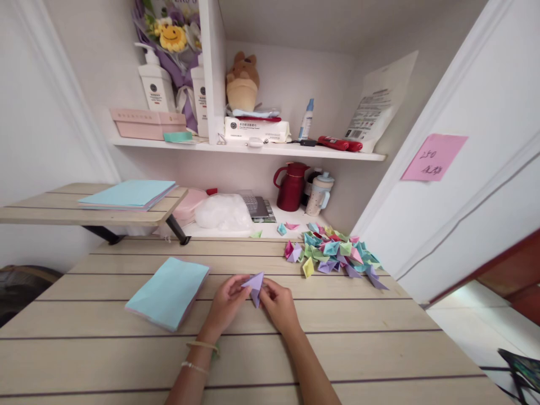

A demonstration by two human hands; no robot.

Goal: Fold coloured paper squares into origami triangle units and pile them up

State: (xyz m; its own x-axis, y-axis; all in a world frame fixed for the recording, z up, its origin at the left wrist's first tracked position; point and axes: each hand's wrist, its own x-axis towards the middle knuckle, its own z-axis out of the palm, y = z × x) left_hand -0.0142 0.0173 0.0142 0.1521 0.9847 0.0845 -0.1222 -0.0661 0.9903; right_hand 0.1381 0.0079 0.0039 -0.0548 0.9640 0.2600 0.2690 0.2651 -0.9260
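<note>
A small folded piece of purple paper [254,285] is held just over the slatted table, between both hands. My left hand [228,298] pinches its left side with thumb and fingers. From the other side, my right hand [278,304] grips its right edge with curled fingers, some of which are hidden. To the left lies a stack of light blue paper [169,292], with pinkish sheets showing beneath. A heap of folded paper boats [333,250] in several colours spreads over the table's far right.
A raised wooden stand [54,202] at the left bears another stack of blue paper [129,193]. Behind the table are a white plastic bag [223,212], a red jug [291,188] and a pale cup [319,194]. A white shelf [253,148] runs above.
</note>
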